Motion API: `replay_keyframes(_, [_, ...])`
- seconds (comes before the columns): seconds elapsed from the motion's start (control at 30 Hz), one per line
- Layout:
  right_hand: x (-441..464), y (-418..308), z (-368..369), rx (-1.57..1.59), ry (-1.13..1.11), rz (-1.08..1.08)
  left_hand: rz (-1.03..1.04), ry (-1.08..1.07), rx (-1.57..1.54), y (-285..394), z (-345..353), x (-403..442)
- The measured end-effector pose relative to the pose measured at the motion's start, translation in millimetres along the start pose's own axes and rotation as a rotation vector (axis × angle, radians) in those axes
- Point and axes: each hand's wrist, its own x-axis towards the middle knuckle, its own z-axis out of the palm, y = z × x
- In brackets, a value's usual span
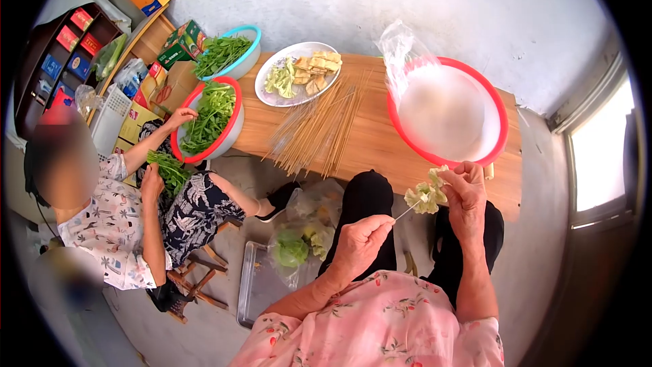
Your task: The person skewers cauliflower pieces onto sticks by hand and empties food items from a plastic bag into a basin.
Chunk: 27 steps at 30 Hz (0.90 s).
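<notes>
My left hand (363, 241) is closed in a pinch on the end of a thin skewer (405, 213). A pale green, frilly cabbage leaf (426, 196) is threaded on the skewer's far part. The fingers of my right hand (467, 194) pinch this leaf at its upper right side. Both hands are raised above my knees, close to the front edge of the wooden table (401, 163). Many bare bamboo skewers (319, 126) lie fanned out on the table. Behind them a white oval plate (272, 97) bears similar pale leaves and yellowish slices.
A red-rimmed basin (504, 112) with a plastic bag (407, 51) stands at right. A co-worker (112, 228) sits at left, handling greens by a red basin (236, 119); a blue basin (255, 44) stands behind. A metal tray (255, 285) and bagged vegetables (292, 248) are on the floor.
</notes>
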Motion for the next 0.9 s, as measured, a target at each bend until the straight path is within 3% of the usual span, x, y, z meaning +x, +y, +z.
replay_keyframes(0.07, [2.0, -2.4, 2.9, -0.021, -0.001, 0.001, -0.006, 0.011, -0.027, -1.2, -4.8, 2.4])
replay_keyframes(0.13, [2.8, 4.2, 7.0, -0.068, 0.043, -0.141, -0.071, 0.021, -0.089, -0.8, -11.8, 5.6])
replay_keyframes(0.23, [-2.2, 13.7, 14.9, 0.03, 0.132, 0.05, -0.163, 0.083, -0.177, 0.2, -32.6, 17.3])
replay_keyframes(0.37, [-18.5, 53.1, 20.2, 0.042, 0.13, 0.135, -0.167, 0.257, -0.269, -15.4, -65.6, 32.7])
replay_keyframes(0.47, [-29.3, 72.0, 30.3, -0.013, 0.023, 0.282, -0.246, 0.381, -0.259, -34.2, -98.3, 57.5])
replay_keyframes(0.9, [-44.9, 114.2, 53.3, -0.006, -0.068, 0.472, -0.309, 0.833, -0.217, -161.4, -229.1, 205.3])
